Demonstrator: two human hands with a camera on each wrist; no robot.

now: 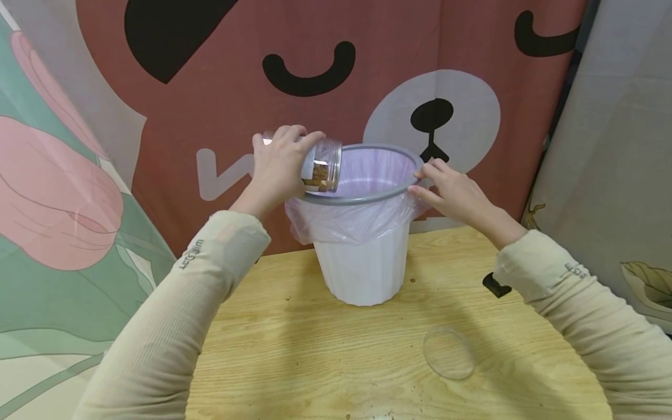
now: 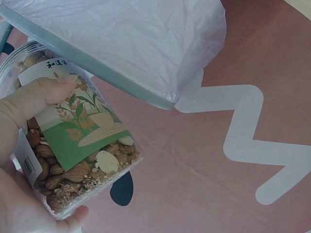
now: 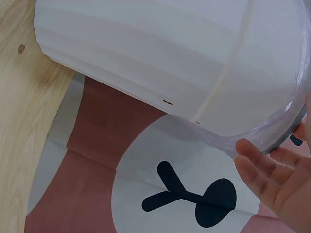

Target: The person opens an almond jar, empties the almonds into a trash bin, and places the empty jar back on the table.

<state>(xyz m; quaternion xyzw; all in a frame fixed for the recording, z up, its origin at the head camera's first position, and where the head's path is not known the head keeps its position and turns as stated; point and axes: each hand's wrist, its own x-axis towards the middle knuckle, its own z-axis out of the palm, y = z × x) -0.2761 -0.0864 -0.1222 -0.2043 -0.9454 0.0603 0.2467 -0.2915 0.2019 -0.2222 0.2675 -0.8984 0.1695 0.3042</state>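
Note:
My left hand [image 1: 283, 160] grips a clear plastic jar [image 1: 321, 169] of mixed nuts, tipped on its side at the left of the trash can's rim. Its open mouth points right, over the can. In the left wrist view, almonds [image 2: 77, 172] and crumbs show behind the jar's green and white label [image 2: 80, 116], with the thumb across it. The white trash can [image 1: 362, 268] stands upright, a grey ring [image 1: 362, 199] holding a thin pinkish bag [image 1: 349, 219] in place. At its right edge, my right hand [image 1: 454, 189] holds the rim with thumb and fingers.
A round clear lid [image 1: 448, 353] lies on the wooden table [image 1: 325, 361], in front and right of the can. Farther right is a small black object [image 1: 495, 285]. Behind the table hangs a reddish printed cloth [image 1: 220, 105], with a floral curtain [image 1: 58, 192] at left.

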